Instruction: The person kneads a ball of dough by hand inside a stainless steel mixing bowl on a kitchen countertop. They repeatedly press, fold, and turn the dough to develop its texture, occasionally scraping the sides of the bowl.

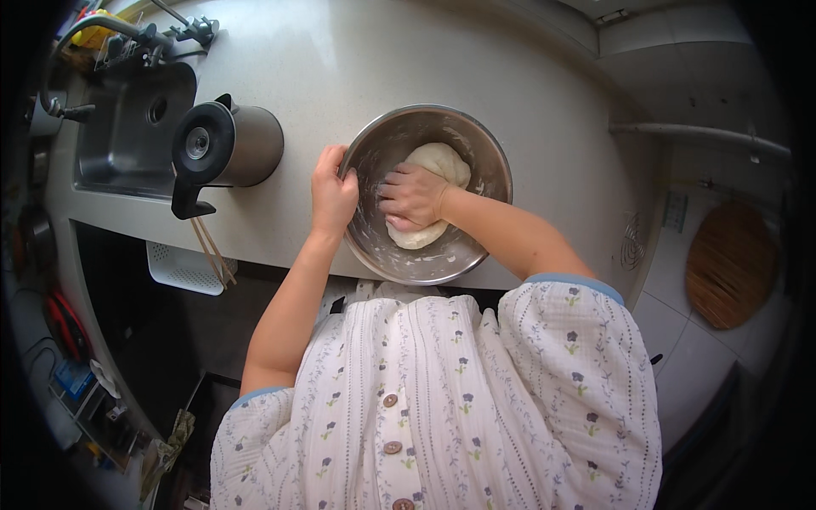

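Note:
A stainless steel mixing bowl (426, 274) stands at the front edge of the light countertop. My left hand (335, 194) grips its left rim, thumb over the inside and fingers around the outer wall. Inside the bowl lies a lump of pale dough (441, 159), smooth and rounded at the back. My right hand (411, 196) presses into the middle of it, the fingers curled over its left side. The palm hides part of the dough. Streaks of dough and flour stick to the bowl's inner wall.
Left of the bowl stands a steel kettle (258, 146) with a black lid and handle. Wooden chopsticks (213, 252) jut past the counter edge above a white perforated basket (185, 271). Farther left is a sink (134, 140) with a faucet (95, 22). A round wooden board (730, 264) is at right.

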Tool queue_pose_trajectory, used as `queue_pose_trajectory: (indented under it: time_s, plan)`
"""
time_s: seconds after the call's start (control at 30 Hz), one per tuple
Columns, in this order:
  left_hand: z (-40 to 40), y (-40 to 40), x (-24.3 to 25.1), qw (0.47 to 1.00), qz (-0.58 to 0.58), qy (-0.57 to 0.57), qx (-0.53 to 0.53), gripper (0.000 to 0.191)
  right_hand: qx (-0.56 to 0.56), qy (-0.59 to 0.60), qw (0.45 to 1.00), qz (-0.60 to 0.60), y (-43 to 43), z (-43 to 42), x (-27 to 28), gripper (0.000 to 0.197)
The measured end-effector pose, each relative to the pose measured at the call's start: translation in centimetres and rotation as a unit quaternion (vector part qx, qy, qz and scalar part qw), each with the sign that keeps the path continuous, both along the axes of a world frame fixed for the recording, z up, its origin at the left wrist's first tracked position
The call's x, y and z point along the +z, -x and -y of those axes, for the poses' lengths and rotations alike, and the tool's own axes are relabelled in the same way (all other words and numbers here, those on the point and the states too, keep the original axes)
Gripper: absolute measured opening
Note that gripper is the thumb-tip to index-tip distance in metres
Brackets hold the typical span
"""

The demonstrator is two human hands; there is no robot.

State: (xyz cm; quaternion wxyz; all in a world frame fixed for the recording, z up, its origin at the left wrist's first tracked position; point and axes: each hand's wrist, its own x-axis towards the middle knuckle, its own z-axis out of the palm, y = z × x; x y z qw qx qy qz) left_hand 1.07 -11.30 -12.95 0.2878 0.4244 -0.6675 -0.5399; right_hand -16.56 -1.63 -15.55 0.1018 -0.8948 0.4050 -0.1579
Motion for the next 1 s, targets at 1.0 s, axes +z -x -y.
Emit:
queue_pose_trajectory:
  time_s: [1.0]
  plan:
    - [-0.1, -0.5, -2.4, 0.997, -0.051, -0.031, 0.04, 0.03, -0.433, -0.218, 0.871, 0.075, -4.5, -3.3, 3.9, 0.057]
